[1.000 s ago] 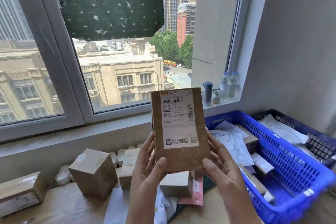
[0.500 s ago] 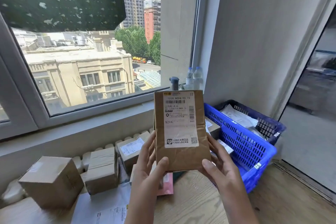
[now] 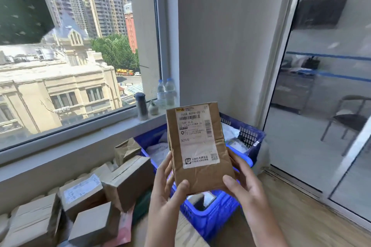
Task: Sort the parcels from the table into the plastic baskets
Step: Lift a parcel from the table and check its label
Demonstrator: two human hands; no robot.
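The left hand [image 3: 166, 192] and the right hand [image 3: 248, 182] share one brown paper parcel [image 3: 200, 168]. Each grips a lower corner, thumb on the front and fingers [image 3: 168, 166] curled round the back. The parcel stands upright in the air, off the desk [image 3: 291, 212], with its shipping label [image 3: 197, 138] facing the person. It hangs directly over the bright blue plastic basket [image 3: 210, 216] at the desk's right end.

I'd say this is the label check that decides which basket it goes to. To do it well, the thumbs should stay clear of the print and the face should stay flat to the eye. The parcel should then be lowered in rather than dropped, since the paper is already creased.

On the left side of the desk, cardboard boxes [image 3: 128, 178] wait in a crowd, with a pink mailer [image 3: 124, 230] half under them. The nearest box presses close to the basket's left wall. A flask [image 3: 141, 106] and water bottles [image 3: 166, 92] stand on the windowsill behind.

A darker blue basket [image 3: 255, 136] sits behind the bright one in the far right corner, with white bags in it. Reaching it means passing over the near basket. The parcel hides much of both baskets, so I can't tell how full they are. A glass door [image 3: 321, 106] closes off the right.
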